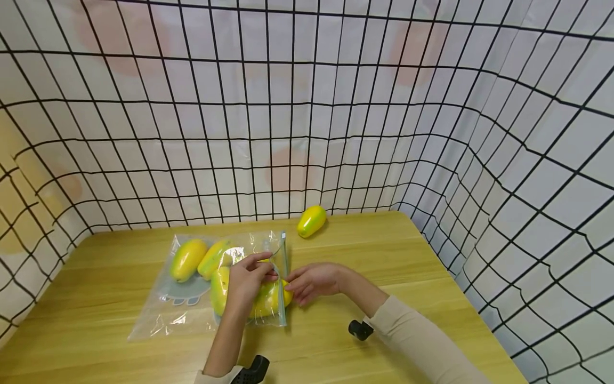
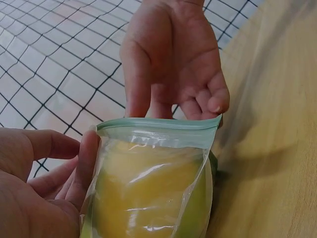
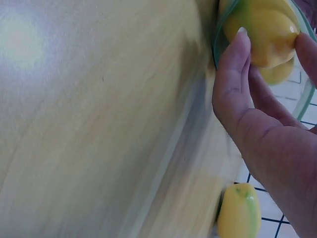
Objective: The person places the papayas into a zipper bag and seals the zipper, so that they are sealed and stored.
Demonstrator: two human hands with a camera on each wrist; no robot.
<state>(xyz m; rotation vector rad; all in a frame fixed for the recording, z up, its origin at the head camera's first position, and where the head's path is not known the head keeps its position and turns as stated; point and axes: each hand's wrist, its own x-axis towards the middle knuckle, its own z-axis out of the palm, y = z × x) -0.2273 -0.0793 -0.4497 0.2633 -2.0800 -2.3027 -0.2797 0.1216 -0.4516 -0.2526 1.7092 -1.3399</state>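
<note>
A clear zip bag (image 1: 158,320) with a pale green zip edge lies on the table, its mouth toward the right. Inside it are several yellow-green mangoes (image 1: 188,260). My left hand (image 1: 247,280) is over the bag and pinches the rim of its mouth, as the left wrist view shows. At that mouth, my right hand (image 1: 317,282) holds the end of a mango (image 3: 270,37) between thumb and fingers. Most of this mango is within the bag. The far fingertips are partly hidden by the bag in the left wrist view.
Another mango (image 1: 312,221) lies outside the bag near the back of the wooden table (image 1: 384,250). Behind and to the right stands a white sheet with black grid lines (image 1: 288,117). Black wrist devices (image 1: 360,329) sit by both sleeves.
</note>
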